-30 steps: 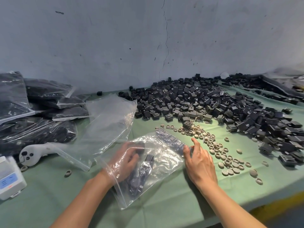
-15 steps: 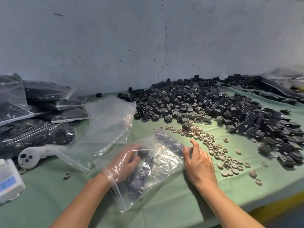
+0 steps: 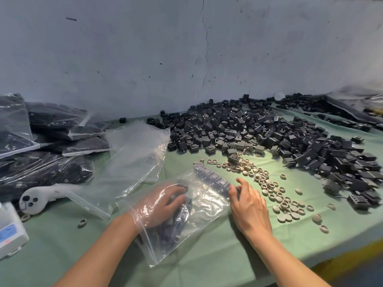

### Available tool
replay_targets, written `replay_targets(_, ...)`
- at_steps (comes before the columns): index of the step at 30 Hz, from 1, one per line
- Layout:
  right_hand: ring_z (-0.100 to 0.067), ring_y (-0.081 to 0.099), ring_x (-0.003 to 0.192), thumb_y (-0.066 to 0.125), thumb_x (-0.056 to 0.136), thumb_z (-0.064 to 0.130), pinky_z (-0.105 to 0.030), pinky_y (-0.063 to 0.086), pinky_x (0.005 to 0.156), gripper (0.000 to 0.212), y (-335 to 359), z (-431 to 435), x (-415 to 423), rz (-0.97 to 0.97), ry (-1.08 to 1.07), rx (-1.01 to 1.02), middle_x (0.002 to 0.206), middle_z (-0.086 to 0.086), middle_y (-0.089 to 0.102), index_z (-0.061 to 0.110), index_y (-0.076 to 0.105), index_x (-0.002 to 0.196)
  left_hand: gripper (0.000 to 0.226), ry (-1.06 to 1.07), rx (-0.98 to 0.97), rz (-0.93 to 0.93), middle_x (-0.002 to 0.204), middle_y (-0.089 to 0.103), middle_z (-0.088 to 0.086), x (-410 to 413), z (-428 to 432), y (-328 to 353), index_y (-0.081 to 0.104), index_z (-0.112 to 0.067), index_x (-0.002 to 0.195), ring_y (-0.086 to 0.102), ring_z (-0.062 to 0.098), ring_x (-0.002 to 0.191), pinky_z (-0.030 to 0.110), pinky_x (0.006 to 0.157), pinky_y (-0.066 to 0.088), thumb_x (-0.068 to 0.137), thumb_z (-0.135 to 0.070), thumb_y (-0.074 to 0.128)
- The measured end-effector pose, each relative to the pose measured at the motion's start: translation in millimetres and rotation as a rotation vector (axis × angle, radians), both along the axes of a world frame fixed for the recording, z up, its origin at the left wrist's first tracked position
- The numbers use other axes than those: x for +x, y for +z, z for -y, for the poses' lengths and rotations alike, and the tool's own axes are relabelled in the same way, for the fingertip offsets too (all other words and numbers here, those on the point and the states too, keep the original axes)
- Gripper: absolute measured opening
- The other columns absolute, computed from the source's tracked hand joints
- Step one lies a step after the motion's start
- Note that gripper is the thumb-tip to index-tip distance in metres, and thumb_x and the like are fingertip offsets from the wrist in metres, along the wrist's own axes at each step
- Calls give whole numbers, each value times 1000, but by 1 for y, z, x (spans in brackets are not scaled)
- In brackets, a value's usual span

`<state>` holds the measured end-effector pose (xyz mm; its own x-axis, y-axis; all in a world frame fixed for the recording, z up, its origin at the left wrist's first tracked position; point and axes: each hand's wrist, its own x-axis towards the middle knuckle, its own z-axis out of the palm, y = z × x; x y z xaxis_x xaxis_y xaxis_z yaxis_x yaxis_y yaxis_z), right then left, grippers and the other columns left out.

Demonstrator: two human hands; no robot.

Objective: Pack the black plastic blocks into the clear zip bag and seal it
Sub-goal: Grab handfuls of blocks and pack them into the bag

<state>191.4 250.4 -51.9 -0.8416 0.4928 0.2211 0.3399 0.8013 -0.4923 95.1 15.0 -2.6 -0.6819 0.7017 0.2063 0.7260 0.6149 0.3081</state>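
Clear zip bag [image 3: 207, 206] lies flat on the green bench [image 3: 207, 257], mouth toward the near edge. Left hand [image 3: 159, 206] is inside it, fingers curled on black blocks [image 3: 213, 180]. Right hand [image 3: 250, 206] pinches the bag's far side from outside. Beige rings [image 3: 275, 195] sit just right, loose block pile [image 3: 269, 133] behind. Empty bag [image 3: 132, 162] and filled bags [image 3: 41, 162] are left. Open cloth runs along the near edge.

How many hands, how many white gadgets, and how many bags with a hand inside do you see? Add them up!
Hands: 2 (left hand, right hand)
White gadgets: 2 (controller, box with a screen)
Bags with a hand inside: 1 (clear zip bag)
Total: 5
Black blocks: too many to count, so left out.
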Motion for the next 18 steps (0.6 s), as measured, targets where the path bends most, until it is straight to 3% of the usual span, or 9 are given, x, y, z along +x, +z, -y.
replay_targets(3,-18,46,129,6,97,62,-38,34,110,70,1,0,-1,-9,-2,0,143,2,53,23,32,149,36,-54,5,25,130,58,-10,-2,-12,4,60,-19,130,52,-1,112,-3,91,28,106,-35,38)
replay_targets(7,-17,46,129,6,97,62,-39,34,109,70,0,0,-1,-11,-3,3,143,2,53,23,32,149,32,6,99,186,104,59,3,2,-29,1,65,3,110,55,17,98,4,84,34,107,-14,39)
replay_targets(12,-18,46,129,1,93,65,-38,34,109,75,0,1,-1,-7,-1,5,141,2,53,24,32,148,36,59,90,294,89,51,4,8,-41,1,63,2,99,44,9,80,4,73,31,108,-12,31)
replay_targets(15,-18,46,128,1,93,65,-38,35,108,76,0,1,-1,-8,-6,6,142,1,53,23,33,148,36,116,131,345,93,58,16,7,-41,6,62,4,97,49,12,72,6,69,36,108,-13,32)
replay_targets(18,-18,47,128,-1,91,66,-38,35,107,78,0,1,0,-11,-5,4,142,1,53,24,33,148,39,141,150,372,108,65,22,8,-42,10,65,9,106,57,21,87,10,77,43,108,-13,33)
